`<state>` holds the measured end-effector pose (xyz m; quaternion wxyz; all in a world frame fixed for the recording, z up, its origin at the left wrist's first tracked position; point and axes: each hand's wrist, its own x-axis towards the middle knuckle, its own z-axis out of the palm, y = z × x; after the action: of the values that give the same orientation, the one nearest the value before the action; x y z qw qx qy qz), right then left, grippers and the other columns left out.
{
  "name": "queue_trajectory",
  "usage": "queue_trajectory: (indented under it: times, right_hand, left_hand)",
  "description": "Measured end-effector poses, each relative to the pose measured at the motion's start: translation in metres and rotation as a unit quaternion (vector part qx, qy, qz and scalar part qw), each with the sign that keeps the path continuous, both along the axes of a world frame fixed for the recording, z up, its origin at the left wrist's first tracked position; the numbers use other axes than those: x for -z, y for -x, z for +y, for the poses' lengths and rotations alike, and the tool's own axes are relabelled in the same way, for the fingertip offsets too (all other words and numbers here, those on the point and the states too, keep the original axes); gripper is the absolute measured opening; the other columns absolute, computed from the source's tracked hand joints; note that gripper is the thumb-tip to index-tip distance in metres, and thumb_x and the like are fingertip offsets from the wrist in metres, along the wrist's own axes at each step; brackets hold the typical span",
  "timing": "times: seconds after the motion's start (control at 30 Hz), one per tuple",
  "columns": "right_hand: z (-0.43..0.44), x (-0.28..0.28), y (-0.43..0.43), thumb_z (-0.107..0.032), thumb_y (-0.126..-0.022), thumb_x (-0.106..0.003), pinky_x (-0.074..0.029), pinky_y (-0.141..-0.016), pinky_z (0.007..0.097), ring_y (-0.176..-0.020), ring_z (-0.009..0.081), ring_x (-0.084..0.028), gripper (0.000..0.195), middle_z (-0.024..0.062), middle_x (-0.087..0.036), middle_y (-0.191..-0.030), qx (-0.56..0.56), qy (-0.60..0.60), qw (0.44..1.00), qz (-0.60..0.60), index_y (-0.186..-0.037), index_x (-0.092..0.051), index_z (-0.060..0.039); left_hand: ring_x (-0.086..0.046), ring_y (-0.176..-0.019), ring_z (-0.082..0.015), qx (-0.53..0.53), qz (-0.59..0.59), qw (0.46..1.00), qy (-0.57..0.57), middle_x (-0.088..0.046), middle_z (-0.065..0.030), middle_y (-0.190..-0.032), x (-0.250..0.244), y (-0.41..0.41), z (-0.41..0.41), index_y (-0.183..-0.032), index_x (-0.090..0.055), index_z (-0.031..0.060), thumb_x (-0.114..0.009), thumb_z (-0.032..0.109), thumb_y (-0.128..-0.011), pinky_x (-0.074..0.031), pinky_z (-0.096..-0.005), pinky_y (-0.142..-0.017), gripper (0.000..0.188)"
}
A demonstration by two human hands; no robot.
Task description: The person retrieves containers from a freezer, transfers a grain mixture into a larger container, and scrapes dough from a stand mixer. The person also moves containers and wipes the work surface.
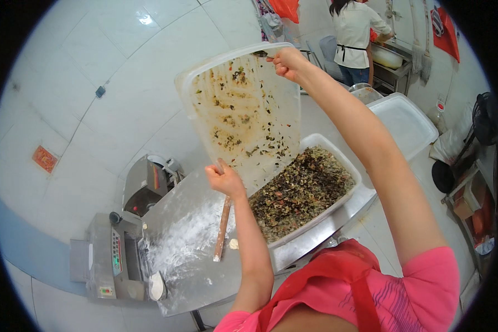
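My left hand [226,180] grips the lower left rim of a translucent plastic tub [249,97], which is tipped up on its side. Bits of chopped vegetable and oily streaks cling to its inside. At the tub's top corner, my right hand [290,64] is closed around the handle of what looks like a metal spoon [260,54], its bowl against the inner wall. Whether those fingers also hold the rim cannot be made out. Under the tipped tub's lower edge stands a white plastic tub [350,166], nearly full of chopped vegetable filling [307,186].
The steel table [191,286] carries flour, a wooden rolling pin [223,230], a dough piece [233,244] and a scraper [157,286]. Dough machines [112,257] stand at its left end. A white lid [404,122] lies beyond my right arm. Another person [352,37] works at a sink.
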<state>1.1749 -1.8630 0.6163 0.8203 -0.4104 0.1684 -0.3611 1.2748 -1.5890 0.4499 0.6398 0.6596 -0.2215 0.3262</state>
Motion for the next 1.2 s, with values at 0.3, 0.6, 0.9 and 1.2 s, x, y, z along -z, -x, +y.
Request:
queue_trajectory:
  times: [0.3,0.6,0.9,1.2]
  right_hand:
    - [0.072,0.082,0.081,-0.002,-0.084,-0.04,-0.02,-0.041,0.0236,-0.044,0.0059,-0.023,0.029,-0.0044,-0.036,-0.056,-0.009,0.157,0.982,0.1,-0.111,-0.051,0.0005]
    - [0.082,0.258,0.156,-0.008,-0.087,-0.043,-0.048,-0.06,0.0438,-0.066,0.0317,-0.062,0.035,0.0157,-0.065,-0.083,0.029,0.519,0.746,0.415,-0.12,-0.05,0.0001]
    - [0.114,0.276,0.101,-0.004,-0.08,-0.046,-0.049,-0.06,0.0469,-0.069,0.0373,-0.061,0.042,0.019,-0.062,-0.077,-0.027,0.582,0.672,0.458,-0.122,-0.051,-0.0069]
    - [0.115,0.273,0.088,-0.003,-0.084,-0.046,-0.048,-0.063,0.0483,-0.071,0.0413,-0.06,0.035,0.0241,-0.061,-0.084,-0.05,0.539,0.742,0.396,-0.119,-0.048,-0.0019]
  left_hand:
    - [-0.028,-0.059,-0.0217,-0.127,-0.09,0.986,-0.056,-0.029,-0.0073,-0.064,-0.004,-0.101,-0.036,-0.07,-0.029,0.0038,-0.059,0.012,-0.079,-0.031,-0.0332,-0.055,0.032]
    - [-0.034,-0.056,-0.0169,0.037,0.237,0.962,0.134,-0.039,-0.0069,-0.062,0.008,-0.153,-0.136,-0.069,-0.031,0.0017,-0.054,0.001,-0.072,-0.033,-0.0347,-0.05,0.023]
    - [-0.059,-0.1,-0.0348,0.076,0.568,0.807,0.144,-0.055,-0.0232,-0.116,0.069,-0.117,-0.237,-0.117,-0.049,-0.0054,-0.049,0.004,-0.084,-0.053,-0.0377,-0.063,0.034]
    - [-0.051,-0.077,-0.0217,0.201,0.621,0.757,0.017,-0.055,-0.0095,-0.096,0.149,-0.13,-0.186,-0.115,-0.053,0.0022,-0.051,0.022,-0.091,-0.05,-0.0333,-0.074,0.032]
